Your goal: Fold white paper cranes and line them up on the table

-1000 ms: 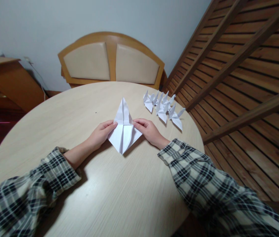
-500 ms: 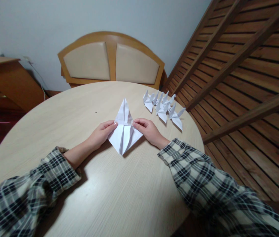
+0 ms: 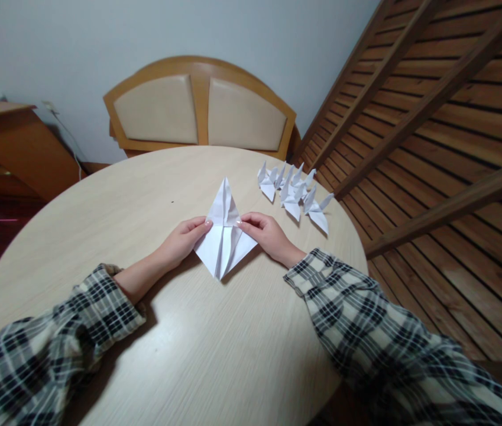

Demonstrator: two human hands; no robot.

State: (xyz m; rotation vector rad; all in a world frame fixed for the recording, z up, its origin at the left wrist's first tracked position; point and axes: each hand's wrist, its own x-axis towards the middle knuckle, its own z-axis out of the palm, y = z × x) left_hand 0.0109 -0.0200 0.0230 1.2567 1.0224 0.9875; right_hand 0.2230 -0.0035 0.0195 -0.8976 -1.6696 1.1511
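Note:
A white sheet of folded origami paper [image 3: 225,251], diamond-shaped with a tall upper point, is held over the middle of the table. My left hand [image 3: 185,239] pinches its left edge, thumb on top and fingers partly hidden beneath. On the opposite edge, my right hand [image 3: 268,235] grips the paper the same way, thumb near the crosswise crease. Long creases run down the middle of the lower half, where the flaps draw together. Several finished paper cranes [image 3: 291,208] stand in a cluster beyond my right hand.
The round, pale wooden table [image 3: 197,355] lies under both forearms. Behind it stands a wooden headboard [image 3: 201,100] with two beige panels. A slatted wooden partition [image 3: 432,154] rises close on the right, and a brown cabinet [image 3: 20,148] stands at the left.
The lower flaps of the paper have drawn slightly closer together along the middle crease. Both hands keep almost the same place and grip.

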